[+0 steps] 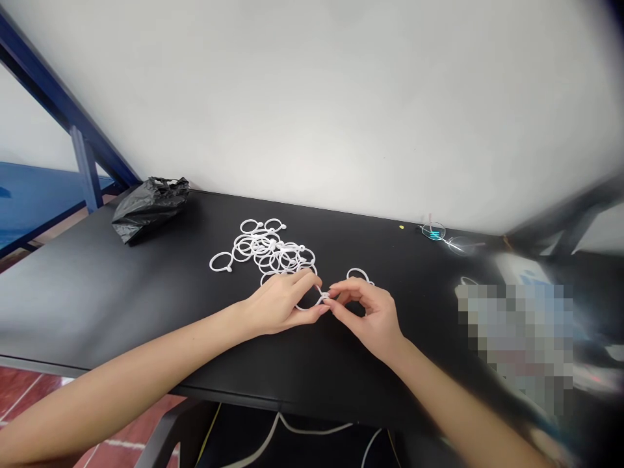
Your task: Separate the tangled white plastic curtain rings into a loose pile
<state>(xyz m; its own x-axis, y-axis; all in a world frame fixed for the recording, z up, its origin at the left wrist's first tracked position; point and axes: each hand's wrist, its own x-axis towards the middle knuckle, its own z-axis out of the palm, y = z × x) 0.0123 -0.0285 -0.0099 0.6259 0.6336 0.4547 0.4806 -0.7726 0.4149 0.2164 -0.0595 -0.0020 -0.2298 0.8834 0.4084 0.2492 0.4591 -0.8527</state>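
My left hand (277, 303) and my right hand (368, 315) meet over a black table (121, 305), and both fingertips pinch a white plastic snap ring (307, 308) at its clasp. A heap of several interlinked white rings (273, 250) lies just beyond my left hand. One loose ring (221, 262) sits left of the heap. Another ring (358, 274) lies directly behind my right hand, partly hidden by its fingers.
A crumpled black plastic bag (149, 208) lies at the far left of the table. Eyeglasses (441, 235) lie near the back edge at right. A pixelated, blurred patch (517, 341) covers the right side. A white wall rises behind the table, and cables run below its front edge.
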